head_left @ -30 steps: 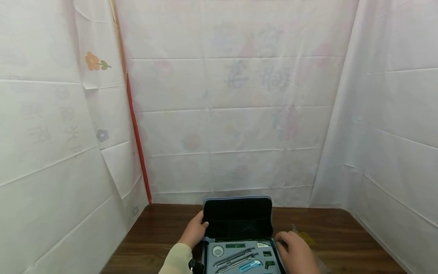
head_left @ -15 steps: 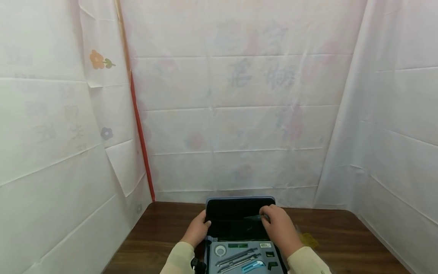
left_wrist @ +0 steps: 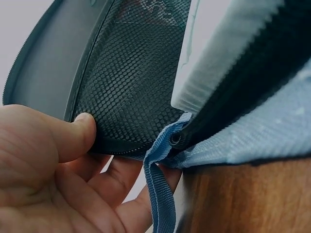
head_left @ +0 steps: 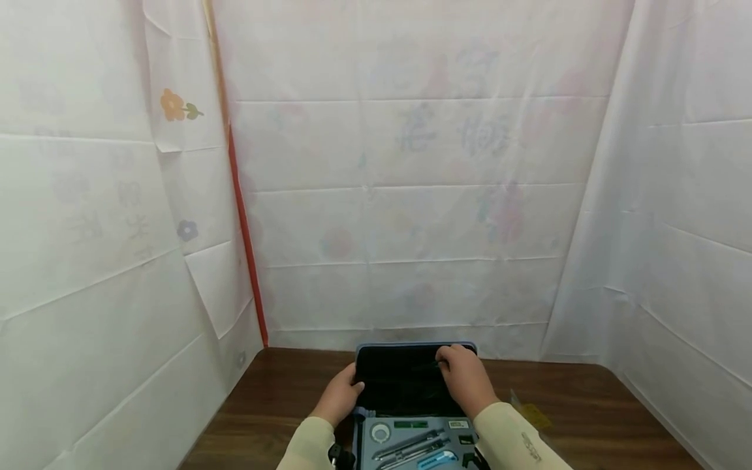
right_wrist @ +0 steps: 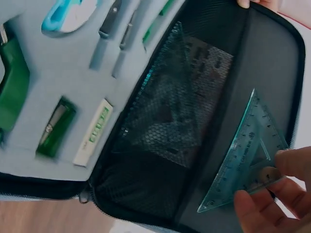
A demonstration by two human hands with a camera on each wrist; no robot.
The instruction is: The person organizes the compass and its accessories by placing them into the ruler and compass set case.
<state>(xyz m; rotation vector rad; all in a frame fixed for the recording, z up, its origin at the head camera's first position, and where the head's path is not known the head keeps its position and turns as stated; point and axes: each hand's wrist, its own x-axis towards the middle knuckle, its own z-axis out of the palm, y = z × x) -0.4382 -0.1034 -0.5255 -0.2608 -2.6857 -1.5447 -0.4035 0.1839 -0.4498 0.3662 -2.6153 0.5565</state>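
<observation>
In the head view a zipped stationery case lies open, its black lid (head_left: pixel 388 365) raised. My left hand (head_left: pixel 337 397) grips the lid's left edge; in the left wrist view the thumb presses by the mesh pocket (left_wrist: pixel 131 73), fingers behind. My right hand (head_left: pixel 467 380) pinches a clear teal set square (right_wrist: pixel 238 162) by one corner over the lid's plain panel. Another clear triangular ruler (right_wrist: pixel 163 104) sits behind the mesh. A grey tray (right_wrist: pixel 29 160) holds an eraser (right_wrist: pixel 93 133), a green sharpener (right_wrist: pixel 56 127) and a blue-handled cutter (right_wrist: pixel 70 14).
The case rests on a dark wooden table (head_left: pixel 276 385). Right of it lies clear plastic with a yellow piece (head_left: pixel 536 416). White sheeting (head_left: pixel 399 228) hangs behind and on both sides. A blue strap (left_wrist: pixel 160 184) dangles at the case hinge.
My right hand has moved from the case's right side up and left over the lid, bringing the set square with it. My left hand keeps its grip on the lid edge.
</observation>
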